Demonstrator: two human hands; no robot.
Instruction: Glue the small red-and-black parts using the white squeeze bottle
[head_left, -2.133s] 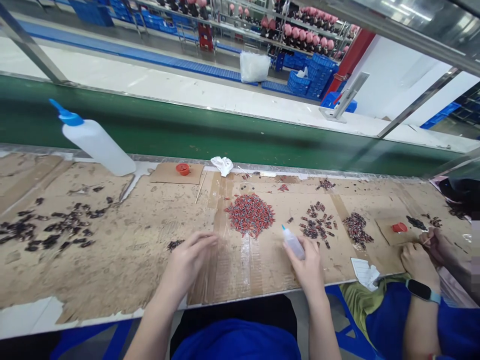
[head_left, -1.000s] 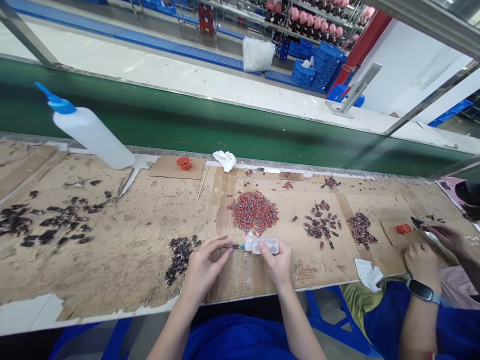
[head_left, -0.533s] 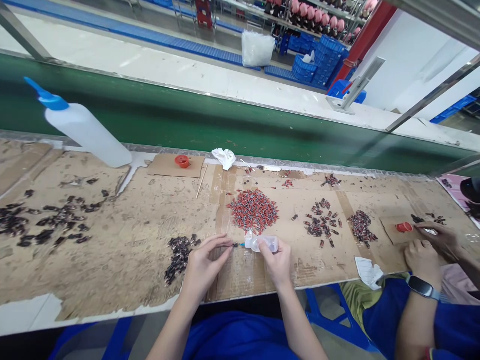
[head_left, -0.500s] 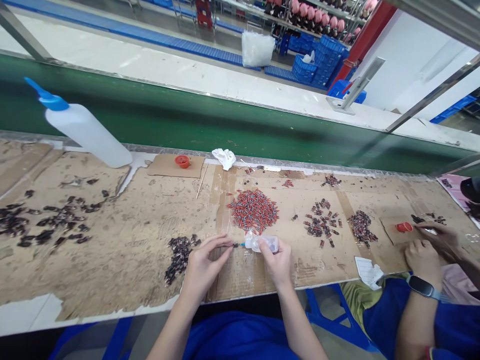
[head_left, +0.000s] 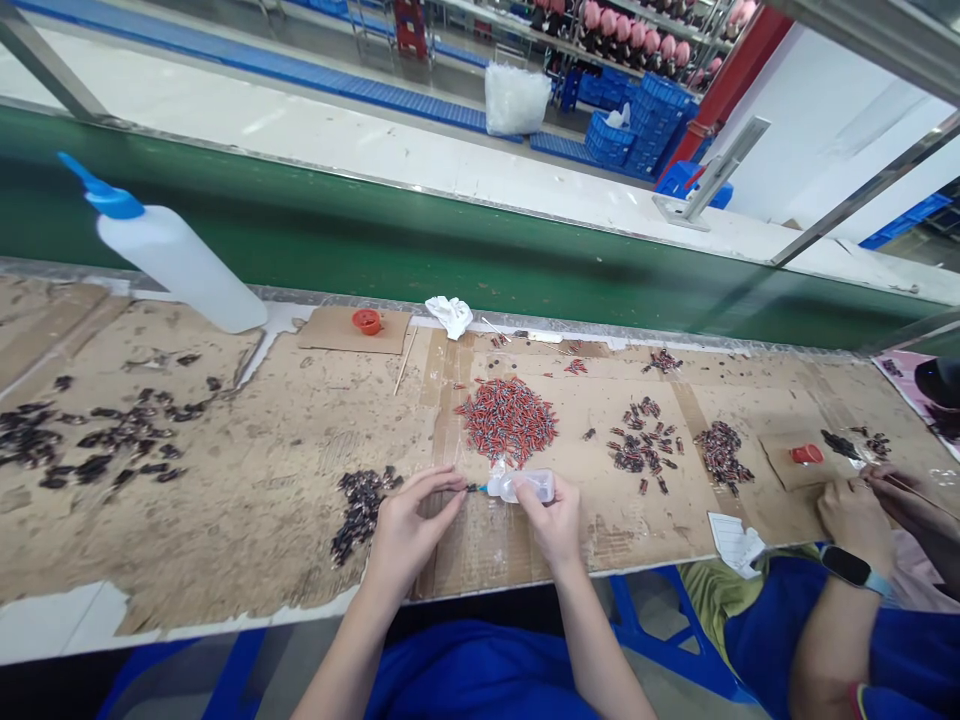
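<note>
My left hand pinches a tiny dark part between thumb and fingers. My right hand grips a small clear squeeze bottle lying sideways, its blue tip touching that part. Just beyond both hands lies a heap of small red parts. A pile of small dark parts sits left of my left hand. All rest on a worn cardboard-covered bench.
A large white bottle with a blue nozzle leans at the back left. A red cap, white rag and more dark part piles lie around. A co-worker's hands work at the right. A green conveyor runs behind.
From two seconds ago, my right hand turned the small bottle sideways and brought its tip to the part pinched in my left hand. Both hands have stayed there since. The co-worker's hands shifted.
</note>
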